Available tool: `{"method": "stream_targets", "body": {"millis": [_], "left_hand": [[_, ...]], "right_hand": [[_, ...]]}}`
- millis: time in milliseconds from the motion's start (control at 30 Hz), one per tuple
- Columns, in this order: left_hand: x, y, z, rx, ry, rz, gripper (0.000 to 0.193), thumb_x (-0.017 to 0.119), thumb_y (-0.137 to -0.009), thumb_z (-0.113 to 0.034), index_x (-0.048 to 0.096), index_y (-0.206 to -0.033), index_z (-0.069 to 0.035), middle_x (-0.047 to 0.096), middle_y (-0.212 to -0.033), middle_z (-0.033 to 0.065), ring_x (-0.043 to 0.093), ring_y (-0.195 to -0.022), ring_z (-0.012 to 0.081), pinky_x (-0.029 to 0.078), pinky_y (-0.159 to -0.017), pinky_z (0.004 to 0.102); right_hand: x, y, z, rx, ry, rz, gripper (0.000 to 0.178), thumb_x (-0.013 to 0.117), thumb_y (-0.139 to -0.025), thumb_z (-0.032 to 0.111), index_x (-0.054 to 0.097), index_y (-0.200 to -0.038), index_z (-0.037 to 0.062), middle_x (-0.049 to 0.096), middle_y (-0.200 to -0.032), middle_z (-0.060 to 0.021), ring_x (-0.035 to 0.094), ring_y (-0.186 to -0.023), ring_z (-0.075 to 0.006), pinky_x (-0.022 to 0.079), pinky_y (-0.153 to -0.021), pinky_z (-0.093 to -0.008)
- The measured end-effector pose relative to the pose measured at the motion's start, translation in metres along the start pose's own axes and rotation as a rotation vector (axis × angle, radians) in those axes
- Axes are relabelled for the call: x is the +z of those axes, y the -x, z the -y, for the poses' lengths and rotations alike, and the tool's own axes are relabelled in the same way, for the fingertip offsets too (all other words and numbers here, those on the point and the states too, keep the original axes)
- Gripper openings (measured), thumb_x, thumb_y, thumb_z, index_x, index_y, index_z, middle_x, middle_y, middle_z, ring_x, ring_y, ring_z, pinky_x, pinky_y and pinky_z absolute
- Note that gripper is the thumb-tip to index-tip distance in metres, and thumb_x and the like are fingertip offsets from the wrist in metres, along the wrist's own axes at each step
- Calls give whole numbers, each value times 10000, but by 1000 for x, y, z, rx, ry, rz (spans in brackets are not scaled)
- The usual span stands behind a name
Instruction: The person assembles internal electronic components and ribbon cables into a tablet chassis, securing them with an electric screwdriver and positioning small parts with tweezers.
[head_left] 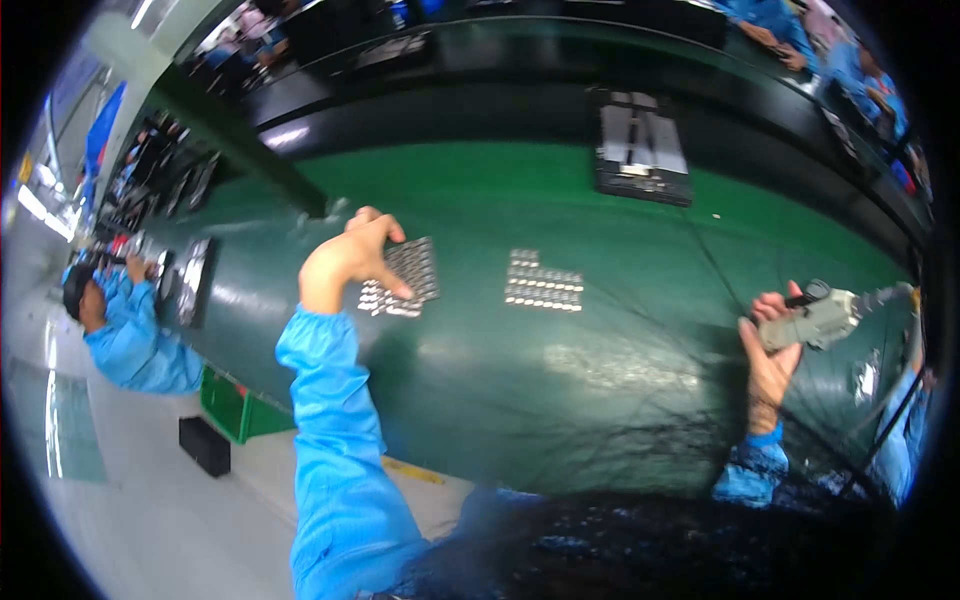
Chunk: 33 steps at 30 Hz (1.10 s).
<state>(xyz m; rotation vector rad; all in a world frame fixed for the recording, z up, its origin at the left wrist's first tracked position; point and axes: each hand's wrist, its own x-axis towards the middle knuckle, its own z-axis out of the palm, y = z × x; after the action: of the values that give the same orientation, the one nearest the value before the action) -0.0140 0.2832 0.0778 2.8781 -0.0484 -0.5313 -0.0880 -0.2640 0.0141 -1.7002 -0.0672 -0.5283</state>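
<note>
My left hand [350, 260] reaches in from the left, thumb and fingers closed on the edges of a flat, dark grey block of small parts in rows [418, 262]. More small shiny parts [382, 300] lie in rows at its near edge, partly hidden by the thumb. On the right, my right hand [772, 355] is closed round a pale grey hand tool [822, 318] with a black piece on top and a thick cord or hose running off to the right. Between the hands, a separate group of small metallic parts [545, 284] sits in neat rows on the green bench.
A black tray with pale sheets [642, 148] stands at the back right of the green bench top [480, 400]. A dark green post [250, 145] rises at the back left. Co-workers in blue sleeves [140, 335] sit further left and across. A green crate [228, 402] is below the bench.
</note>
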Motion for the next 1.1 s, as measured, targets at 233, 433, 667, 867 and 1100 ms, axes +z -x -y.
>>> {"method": "stream_targets", "body": {"millis": [233,433,667,867,1100], "left_hand": [[8,-12,6,79,56,-56,766,990,-474,-307,511,-1037,-107,460,-1200,117,489,-1183,359,483,-943,440],[-21,7,7,178,601,-40,335,854,-783,-120,571,-941,-30,598,-797,-16,569,-756,56,463,-658,238],[-16,-1,-54,335,1066,-50,270,783,-861,-100,655,-1071,11,696,-917,24,632,-843,75,519,-772,230],[30,-2,-129,392,1318,-21,196,728,-912,-94,660,-1073,-4,715,-963,39,648,-856,85,520,-819,251],[118,14,-201,385,1636,234,239,705,-938,-99,609,-1131,3,680,-1092,57,633,-1007,104,514,-880,248]], "right_hand": [[-12,7,3,-9,215,-97,754,720,-881,46,301,-1507,6,529,-1278,-84,511,-1205,-203,368,-1090,-347],[-19,8,13,62,415,-56,661,736,-889,78,404,-1454,-10,532,-1288,-84,506,-1212,-189,361,-1091,-339],[-38,13,11,74,358,-203,635,738,-914,114,404,-1440,-11,530,-1339,-117,501,-1248,-208,361,-1087,-327],[-30,22,22,-26,349,-330,792,762,-877,119,289,-1502,8,426,-1426,-151,428,-1338,-253,322,-1141,-394],[-17,42,42,-633,440,-353,496,652,-889,139,487,-1308,-70,522,-1315,-207,529,-1230,-322,386,-1092,-448]]}}
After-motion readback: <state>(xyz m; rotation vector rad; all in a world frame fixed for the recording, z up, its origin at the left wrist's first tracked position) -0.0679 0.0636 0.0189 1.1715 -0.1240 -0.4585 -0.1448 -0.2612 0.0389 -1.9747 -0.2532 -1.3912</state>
